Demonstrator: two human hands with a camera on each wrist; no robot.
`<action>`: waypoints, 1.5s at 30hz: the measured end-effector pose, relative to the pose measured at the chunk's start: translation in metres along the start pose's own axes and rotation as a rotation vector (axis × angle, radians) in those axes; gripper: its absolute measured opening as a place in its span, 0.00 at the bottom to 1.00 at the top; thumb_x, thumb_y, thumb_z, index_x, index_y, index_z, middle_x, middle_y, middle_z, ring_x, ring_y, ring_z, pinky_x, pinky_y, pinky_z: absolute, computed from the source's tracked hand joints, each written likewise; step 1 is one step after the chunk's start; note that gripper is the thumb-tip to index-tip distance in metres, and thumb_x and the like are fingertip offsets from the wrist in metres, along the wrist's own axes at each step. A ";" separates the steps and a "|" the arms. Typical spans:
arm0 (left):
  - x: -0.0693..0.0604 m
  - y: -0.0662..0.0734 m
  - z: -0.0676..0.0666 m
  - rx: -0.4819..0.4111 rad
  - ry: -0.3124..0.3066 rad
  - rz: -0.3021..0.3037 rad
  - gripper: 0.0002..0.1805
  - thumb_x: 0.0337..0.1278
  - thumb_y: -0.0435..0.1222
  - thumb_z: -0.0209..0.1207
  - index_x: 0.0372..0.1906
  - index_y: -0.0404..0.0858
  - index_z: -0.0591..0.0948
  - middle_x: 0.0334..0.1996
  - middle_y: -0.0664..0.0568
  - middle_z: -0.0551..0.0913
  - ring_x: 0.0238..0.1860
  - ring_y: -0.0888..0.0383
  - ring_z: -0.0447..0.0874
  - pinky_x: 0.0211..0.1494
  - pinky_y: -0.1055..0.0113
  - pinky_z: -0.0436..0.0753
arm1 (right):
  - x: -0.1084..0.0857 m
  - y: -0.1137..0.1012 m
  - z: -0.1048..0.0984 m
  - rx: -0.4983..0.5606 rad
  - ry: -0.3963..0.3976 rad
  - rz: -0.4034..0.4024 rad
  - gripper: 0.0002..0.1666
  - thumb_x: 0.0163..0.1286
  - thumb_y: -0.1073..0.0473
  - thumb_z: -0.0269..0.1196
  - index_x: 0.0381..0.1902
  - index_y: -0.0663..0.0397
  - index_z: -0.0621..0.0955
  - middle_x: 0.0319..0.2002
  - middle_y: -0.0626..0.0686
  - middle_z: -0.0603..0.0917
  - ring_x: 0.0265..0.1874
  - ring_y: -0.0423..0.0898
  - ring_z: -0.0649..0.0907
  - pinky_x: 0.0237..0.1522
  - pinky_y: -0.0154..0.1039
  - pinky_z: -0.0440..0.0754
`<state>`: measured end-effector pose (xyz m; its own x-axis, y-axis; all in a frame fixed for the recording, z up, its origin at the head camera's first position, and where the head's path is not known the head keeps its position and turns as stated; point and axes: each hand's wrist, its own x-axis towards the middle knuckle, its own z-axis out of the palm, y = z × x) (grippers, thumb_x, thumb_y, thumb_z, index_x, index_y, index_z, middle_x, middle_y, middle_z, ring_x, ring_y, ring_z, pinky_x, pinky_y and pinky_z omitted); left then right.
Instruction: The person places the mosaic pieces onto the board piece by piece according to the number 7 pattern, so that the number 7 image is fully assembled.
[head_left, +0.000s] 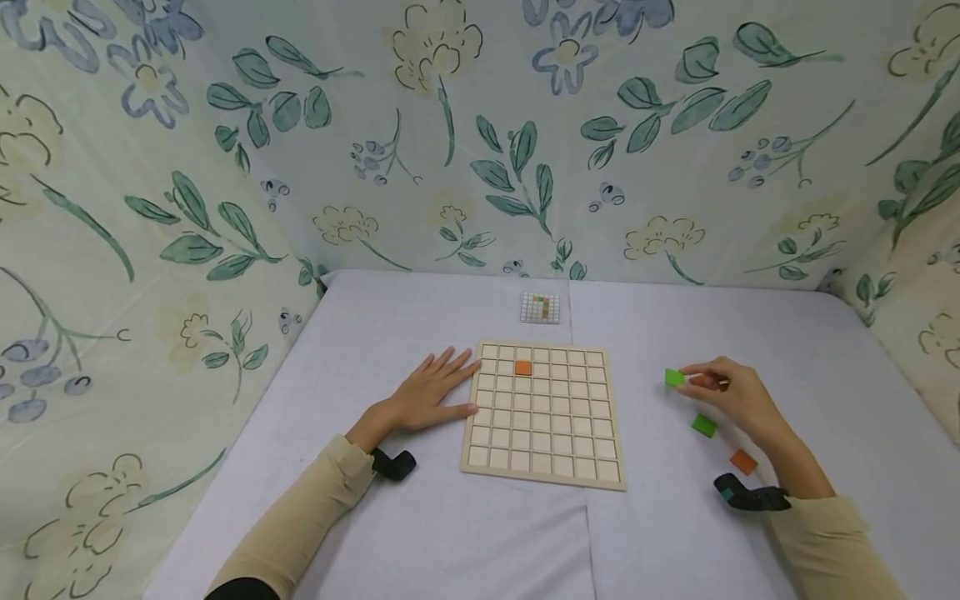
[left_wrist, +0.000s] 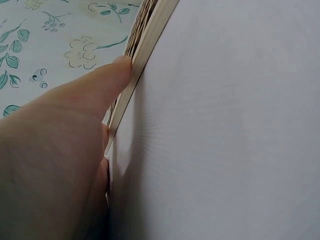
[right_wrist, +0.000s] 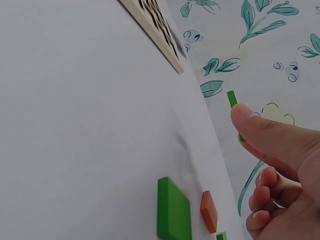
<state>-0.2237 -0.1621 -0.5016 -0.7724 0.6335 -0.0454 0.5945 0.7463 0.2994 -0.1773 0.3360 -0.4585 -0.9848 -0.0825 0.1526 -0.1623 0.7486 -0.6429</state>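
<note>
My right hand [head_left: 738, 400] pinches a green square tile [head_left: 674, 377] between thumb and fingertips, right of the board. In the right wrist view this tile [right_wrist: 232, 98] appears edge-on, raised off the cloth. My left hand [head_left: 431, 393] lies with fingers spread at the left edge of a wooden grid board [head_left: 618, 450], its thumb [left_wrist: 120, 72] touching the rim. A single orange tile [head_left: 522, 367] sits in an upper cell of the board. Below the right hand lie a green tile [head_left: 703, 426] and an orange tile [head_left: 743, 462].
Behind the board lies a small card [head_left: 540, 307] printed with a coloured grid. White cloth [head_left: 510, 542] covers the table, and floral fabric [head_left: 450, 183] hangs behind it. In the right wrist view, another orange tile [right_wrist: 209, 212] lies beyond the near green tile [right_wrist: 172, 210].
</note>
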 end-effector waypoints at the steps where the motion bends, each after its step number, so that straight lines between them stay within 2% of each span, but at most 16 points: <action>1: 0.000 0.000 0.000 0.003 0.000 0.000 0.46 0.65 0.71 0.40 0.81 0.56 0.45 0.80 0.57 0.40 0.79 0.51 0.30 0.77 0.48 0.36 | 0.001 -0.002 0.000 0.003 0.008 -0.008 0.21 0.63 0.57 0.73 0.50 0.65 0.85 0.36 0.57 0.78 0.32 0.47 0.70 0.27 0.30 0.70; 8: 0.000 0.002 -0.002 -0.003 0.000 0.007 0.46 0.66 0.70 0.41 0.81 0.55 0.46 0.80 0.55 0.41 0.79 0.48 0.32 0.77 0.47 0.36 | 0.010 -0.016 0.007 0.050 0.049 -0.006 0.17 0.61 0.64 0.73 0.47 0.66 0.85 0.30 0.55 0.70 0.32 0.49 0.67 0.23 0.36 0.65; 16: 0.002 0.002 -0.003 -0.002 -0.016 -0.007 0.47 0.64 0.71 0.40 0.81 0.56 0.45 0.80 0.56 0.39 0.79 0.50 0.30 0.77 0.48 0.34 | 0.020 -0.032 0.017 0.034 0.026 -0.009 0.19 0.62 0.61 0.73 0.48 0.65 0.85 0.32 0.55 0.69 0.33 0.48 0.67 0.24 0.37 0.65; 23: 0.002 0.002 -0.004 0.000 -0.016 -0.005 0.47 0.64 0.71 0.40 0.81 0.56 0.45 0.80 0.56 0.39 0.79 0.50 0.30 0.77 0.47 0.34 | 0.031 -0.046 0.033 0.102 0.034 -0.033 0.19 0.60 0.57 0.75 0.46 0.62 0.86 0.30 0.53 0.70 0.32 0.47 0.67 0.24 0.41 0.67; 25: 0.001 0.003 -0.005 -0.002 -0.016 -0.004 0.47 0.64 0.71 0.40 0.81 0.56 0.46 0.80 0.56 0.39 0.79 0.49 0.31 0.77 0.47 0.34 | 0.034 -0.050 0.038 0.114 0.024 -0.029 0.19 0.60 0.57 0.75 0.46 0.62 0.86 0.30 0.52 0.70 0.32 0.47 0.67 0.25 0.42 0.67; 32: -0.001 0.004 -0.007 -0.012 0.003 0.011 0.46 0.66 0.70 0.42 0.81 0.53 0.48 0.80 0.53 0.42 0.79 0.47 0.33 0.77 0.45 0.37 | 0.043 -0.068 0.051 0.153 -0.046 -0.030 0.19 0.63 0.60 0.73 0.49 0.64 0.85 0.31 0.56 0.70 0.34 0.49 0.68 0.28 0.35 0.66; 45: 0.000 0.004 -0.004 -0.008 -0.017 -0.017 0.46 0.65 0.70 0.41 0.81 0.56 0.46 0.80 0.55 0.40 0.79 0.50 0.31 0.77 0.46 0.36 | 0.059 -0.087 0.083 0.261 -0.116 -0.038 0.20 0.62 0.62 0.73 0.48 0.69 0.85 0.29 0.53 0.72 0.32 0.48 0.70 0.30 0.33 0.69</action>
<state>-0.2223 -0.1603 -0.4962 -0.7782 0.6245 -0.0667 0.5799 0.7552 0.3057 -0.2258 0.2110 -0.4559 -0.9757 -0.1935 0.1032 -0.1950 0.5500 -0.8121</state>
